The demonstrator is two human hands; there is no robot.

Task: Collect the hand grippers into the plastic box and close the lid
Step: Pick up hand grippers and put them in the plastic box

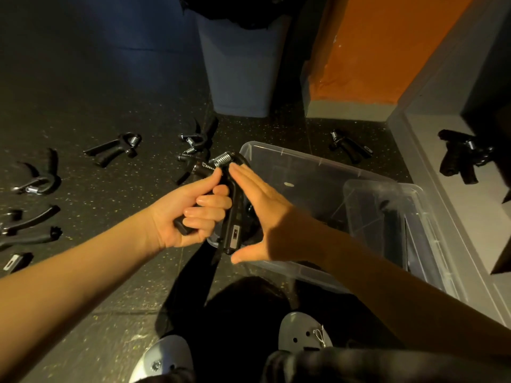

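Floor (91,100): dark and speckled, with loose hand grippers (116,148) scattered left of the box.
Plastic box (309,167): clear, open, standing on the floor.
Right hand (265,217): fingers straight, flat against one handle, thumb spread.
Left hand (190,214): fingers curled round the other handle.
Held hand gripper (234,201): above the box's near-left corner, spring end pointing away from the person, handles toward them.

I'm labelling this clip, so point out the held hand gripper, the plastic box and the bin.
held gripper (234,217): head view, on its black handle.
box (318,160): head view, on its far rim.
bin (237,76): head view, on its front wall.
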